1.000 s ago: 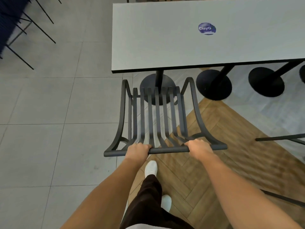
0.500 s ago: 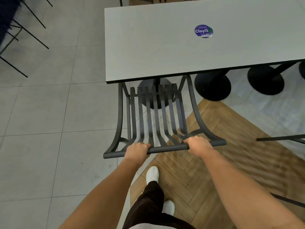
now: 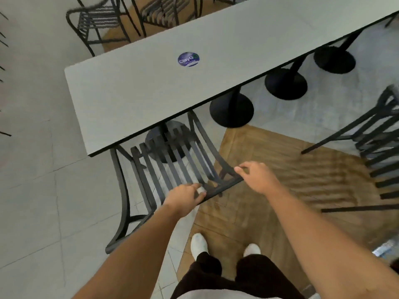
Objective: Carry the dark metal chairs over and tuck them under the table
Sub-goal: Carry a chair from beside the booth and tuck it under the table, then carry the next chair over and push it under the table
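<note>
Grey laminate table (image 3: 151,83) ran diagonally across the room on black pedestal bases (image 3: 232,112), round blue sticker (image 3: 188,59) near its middle. Slatted dark metal chair (image 3: 164,167) sat at the table's near end, seat front already under the edge, backrest out toward the person. More dark metal chairs stood on the far side (image 3: 97,20) and another off to the right (image 3: 380,147), apart from the table.

Left hand (image 3: 183,198) gripped the chair's top rail, fingers curled round it. Right hand (image 3: 257,176) was off the rail at its right end, fingers loosely bent, holding nothing; thumb looked near the rail, contact unclear.

Judgement: this chair was about tucked, release under way.

Risks:
- One-handed push from the left could skew the chair and jam a leg on the nearest pedestal base.
- Armrest could catch the table edge if pushed deeper; clearance wasn't visible.
- Tile-to-wood floor seam under the feet could snag a chair leg or a shoe (image 3: 198,242).
</note>
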The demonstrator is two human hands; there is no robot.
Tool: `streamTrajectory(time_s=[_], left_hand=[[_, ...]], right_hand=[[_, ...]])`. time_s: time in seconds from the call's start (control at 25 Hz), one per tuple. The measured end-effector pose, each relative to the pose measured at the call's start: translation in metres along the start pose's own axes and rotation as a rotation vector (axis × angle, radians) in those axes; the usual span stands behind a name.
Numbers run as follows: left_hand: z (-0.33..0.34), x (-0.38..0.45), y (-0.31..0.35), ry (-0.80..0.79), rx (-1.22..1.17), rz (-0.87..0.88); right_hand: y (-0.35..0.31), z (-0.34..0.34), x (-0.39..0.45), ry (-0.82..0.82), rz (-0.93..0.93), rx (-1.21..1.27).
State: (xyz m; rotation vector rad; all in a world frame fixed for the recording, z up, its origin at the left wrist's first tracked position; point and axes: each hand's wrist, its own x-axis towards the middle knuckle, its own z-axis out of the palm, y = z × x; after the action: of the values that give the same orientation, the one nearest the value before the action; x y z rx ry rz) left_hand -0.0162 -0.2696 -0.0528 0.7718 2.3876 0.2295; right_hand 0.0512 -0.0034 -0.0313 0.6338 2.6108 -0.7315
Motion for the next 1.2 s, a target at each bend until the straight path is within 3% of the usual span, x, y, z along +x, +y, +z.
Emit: streamTrajectory(time_s=[0.08, 0.44, 0.64, 0.92, 1.2], left_hand=[[-0.011, 0.026, 0.046, 0.001, 0.028, 0.100], [-0.009, 0.144, 0.306, -0.131, 0.192, 0.341], [0.002, 0.187, 0.439, -0.161, 0.247, 0.498], [0.018, 0.247, 0.550, -0.251, 0.293, 0.592], [0.017, 0.354, 0.643, -0.305, 0.355, 0.765]], right_hand=[[0.046, -0.024, -0.012, 0.068, 0.081, 0.018], [0.299, -0.091, -0.101, 0.052, 0.541, 0.181], [0.404, -0.119, -0.139, 0.037, 0.657, 0.232], [0.482, -0.198, -0.125, 0.229, 0.684, 0.266], [0.539, -0.257, -0.078, 0.309, 0.731, 0.279]])
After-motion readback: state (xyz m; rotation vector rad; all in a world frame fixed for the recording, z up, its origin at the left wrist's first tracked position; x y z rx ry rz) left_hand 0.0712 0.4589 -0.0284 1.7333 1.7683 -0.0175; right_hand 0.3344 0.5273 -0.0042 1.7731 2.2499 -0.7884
